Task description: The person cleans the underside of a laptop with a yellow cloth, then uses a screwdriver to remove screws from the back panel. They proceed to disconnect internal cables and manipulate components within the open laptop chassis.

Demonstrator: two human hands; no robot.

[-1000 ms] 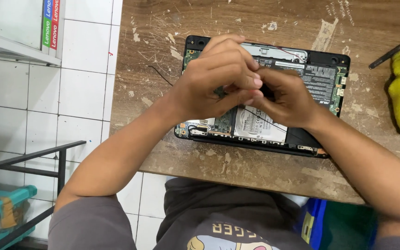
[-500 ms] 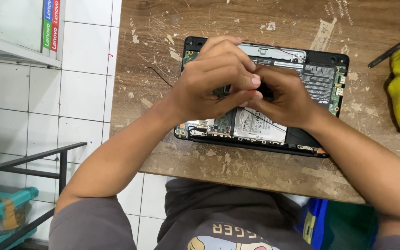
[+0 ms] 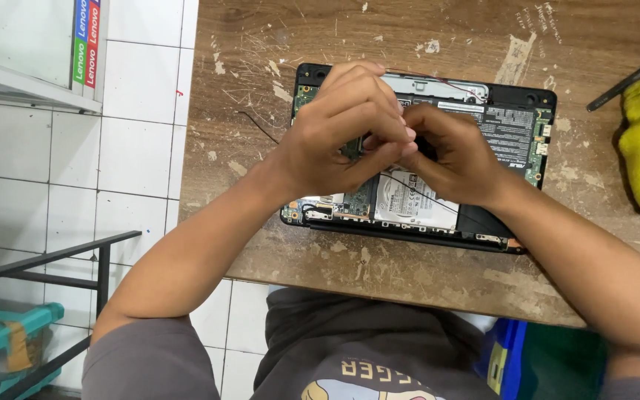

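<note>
Pinching together over the opened black laptop's exposed green circuit board point(image 3: 357, 198), left hand point(image 3: 338, 133) and right hand point(image 3: 457, 152) apparently free a hidden part, needing gentle lifting.

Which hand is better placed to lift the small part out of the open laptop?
Probably the left hand: its fingertips pinch a small green part over the laptop. The right hand only steadies beside it.

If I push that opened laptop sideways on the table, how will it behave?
The opened laptop lies flat and low, so it would probably slide on the rough wooden table, not tip. Its bare circuit boards and thin wires look fragile. Both hands, left and right, press over its middle.
</note>
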